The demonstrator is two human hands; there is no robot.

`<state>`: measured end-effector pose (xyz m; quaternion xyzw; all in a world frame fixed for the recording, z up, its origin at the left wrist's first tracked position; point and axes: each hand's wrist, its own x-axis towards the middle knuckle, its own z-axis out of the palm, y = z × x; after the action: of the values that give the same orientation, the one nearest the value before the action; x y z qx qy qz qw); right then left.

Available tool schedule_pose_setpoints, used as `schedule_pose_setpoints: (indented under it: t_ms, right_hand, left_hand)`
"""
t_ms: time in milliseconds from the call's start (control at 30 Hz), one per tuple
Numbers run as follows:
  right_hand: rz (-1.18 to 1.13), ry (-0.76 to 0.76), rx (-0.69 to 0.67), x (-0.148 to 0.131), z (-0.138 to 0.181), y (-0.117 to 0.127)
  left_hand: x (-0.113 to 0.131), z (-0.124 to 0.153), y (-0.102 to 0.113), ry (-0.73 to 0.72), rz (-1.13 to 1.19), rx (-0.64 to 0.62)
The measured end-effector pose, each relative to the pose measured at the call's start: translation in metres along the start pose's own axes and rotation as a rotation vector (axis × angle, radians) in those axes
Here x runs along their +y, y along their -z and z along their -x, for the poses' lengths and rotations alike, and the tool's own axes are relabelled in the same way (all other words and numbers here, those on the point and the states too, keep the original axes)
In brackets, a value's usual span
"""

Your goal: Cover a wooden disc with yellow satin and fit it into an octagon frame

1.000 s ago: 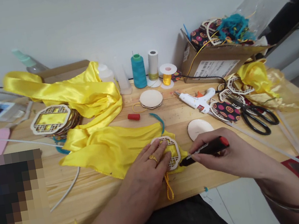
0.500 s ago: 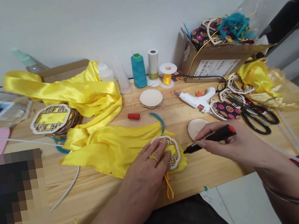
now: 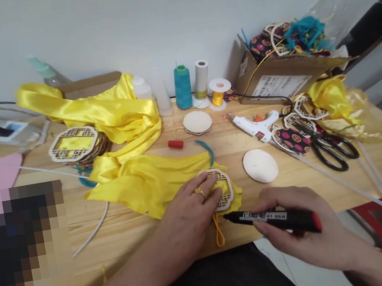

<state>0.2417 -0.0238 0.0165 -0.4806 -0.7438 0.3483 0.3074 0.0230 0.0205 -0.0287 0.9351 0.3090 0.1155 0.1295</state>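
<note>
My left hand (image 3: 190,211), fingers stretched flat, presses down on a pale cut-out wooden frame (image 3: 229,190). Beneath the frame lies yellow satin cloth (image 3: 146,180), which spreads to the left and shows around the frame's edge. An orange cord loop (image 3: 220,233) sticks out below the frame. A black marker (image 3: 280,219) with a red end is gripped between the thumb and fingers of my right hand (image 3: 312,235). Its uncapped tip points left, close to the frame's lower edge and the cord. Whether the tip touches the cloth I cannot tell.
Beyond my right hand lie a white disc (image 3: 260,165), a glue gun (image 3: 256,125) and black-handled scissors (image 3: 334,148). A red cap (image 3: 175,144) and thread spools (image 3: 183,88) are farther back. Stacked frames (image 3: 74,145) sit left; a full cardboard box (image 3: 275,77) stands back right.
My right hand has brought the marker down and left, from the frame's right side to its lower edge, uncovering the white disc. My left hand stays on the frame. The view has shifted slightly.
</note>
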Motion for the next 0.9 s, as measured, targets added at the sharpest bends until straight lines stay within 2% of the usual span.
schedule_pose_setpoints:
  t_ms: [133,367,600,900]
  right_hand:
    - [0.106,0.105,0.030,0.007,0.011,-0.011]
    - [0.140,0.178,0.033,0.011,0.013,-0.017]
    - [0.148,0.186,0.012,0.012,0.010,-0.020]
    - [0.143,0.106,0.030,0.015,0.015,-0.012]
  left_hand:
    - [0.000,0.000,0.003,-0.006,0.022,-0.003]
    - [-0.001,0.002,0.001,-0.002,0.024,0.003]
    - [-0.003,0.004,0.000,0.007,0.032,0.001]
    - [-0.003,0.006,-0.001,0.034,0.057,-0.011]
